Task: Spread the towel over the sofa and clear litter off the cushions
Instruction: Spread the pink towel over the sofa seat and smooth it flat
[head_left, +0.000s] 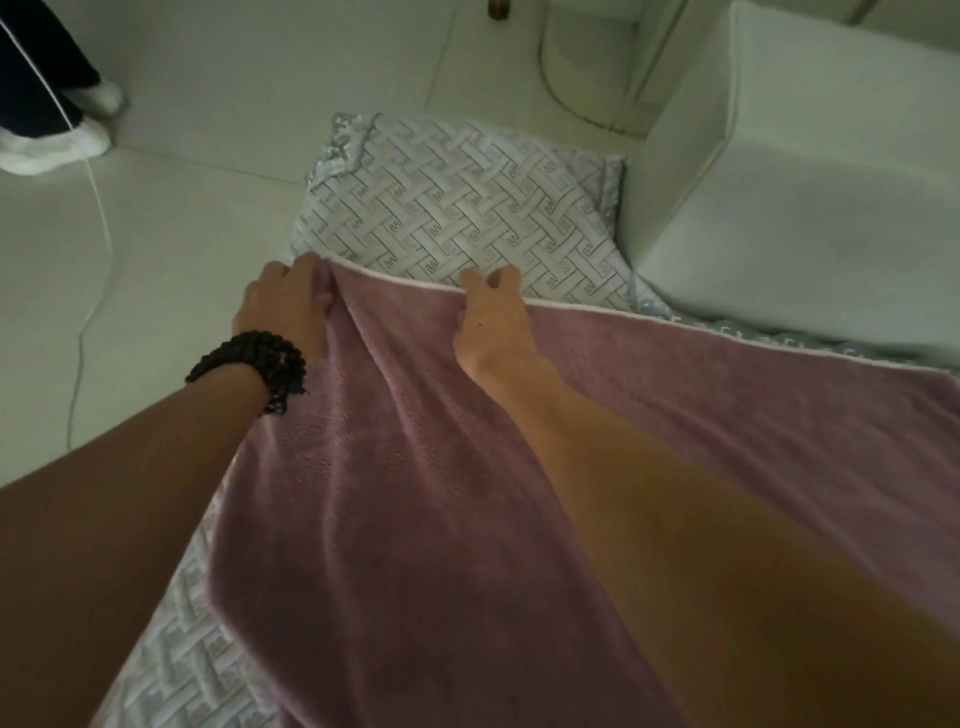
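A mauve towel (701, 415) with a thin white hem lies over the sofa's patterned grey-white cushion (447, 208). My left hand (288, 304), a black bead bracelet on its wrist, grips the towel's far left corner, where the cloth bunches into folds. My right hand (488, 317) pinches the towel's far edge a little to the right. Beyond the hem the woven-pattern cushion is bare. No litter shows on the visible cushion.
A white armrest block (789, 171) rises at the right of the cushion. The pale floor (182, 218) lies to the left, with a thin white cable (98, 208) across it. Another person's legs and white slippers (57, 140) stand at the top left.
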